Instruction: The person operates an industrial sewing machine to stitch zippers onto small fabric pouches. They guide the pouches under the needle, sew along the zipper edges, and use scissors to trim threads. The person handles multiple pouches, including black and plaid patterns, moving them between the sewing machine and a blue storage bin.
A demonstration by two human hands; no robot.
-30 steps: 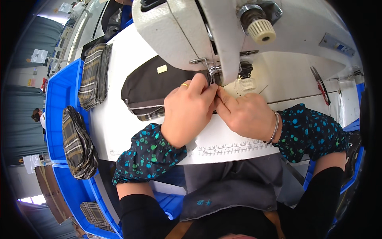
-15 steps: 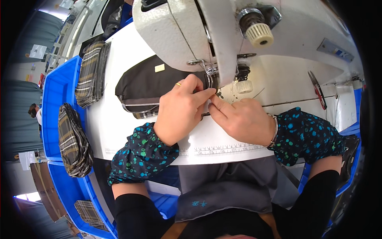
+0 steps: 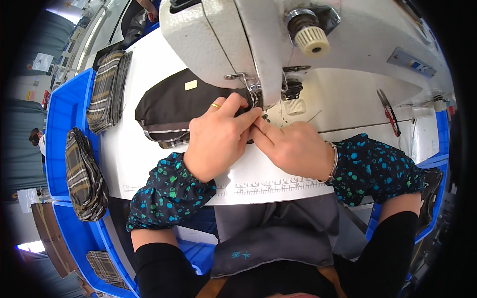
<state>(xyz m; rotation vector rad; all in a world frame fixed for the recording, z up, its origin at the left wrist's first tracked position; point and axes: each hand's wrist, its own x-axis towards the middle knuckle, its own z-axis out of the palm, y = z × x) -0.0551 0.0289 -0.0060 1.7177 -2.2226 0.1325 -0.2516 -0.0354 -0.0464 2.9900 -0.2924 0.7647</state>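
Note:
A black fabric piece [image 3: 171,102] with metal zippers and a small pale label lies on the white table, its right end under the presser foot of the sewing machine [image 3: 208,44]. My left hand [image 3: 216,136] is closed on its near right edge, thumb and forefinger pressed together beside a curved zipper [image 3: 254,101]. From the right, my right hand [image 3: 296,149] meets it, its fingertips pinched at the same edge. The fingers hide most of that edge. Plaid cloth [image 3: 174,143] shows under the piece's near side.
Stacked plaid pieces [image 3: 105,92] lie at the table's left, beside a blue bin [image 3: 64,164] with another plaid bundle [image 3: 85,174] on its rim. Red-handled scissors [image 3: 390,114] rest at the right. A printed ruler [image 3: 278,187] runs along the front edge. Another person's hand [image 3: 151,15] shows at top left.
The whole view has shifted slightly, so everything sits a little further left in the picture. Both hands keep their pinch on the fabric by the presser foot. Another person's hand now shows at top left.

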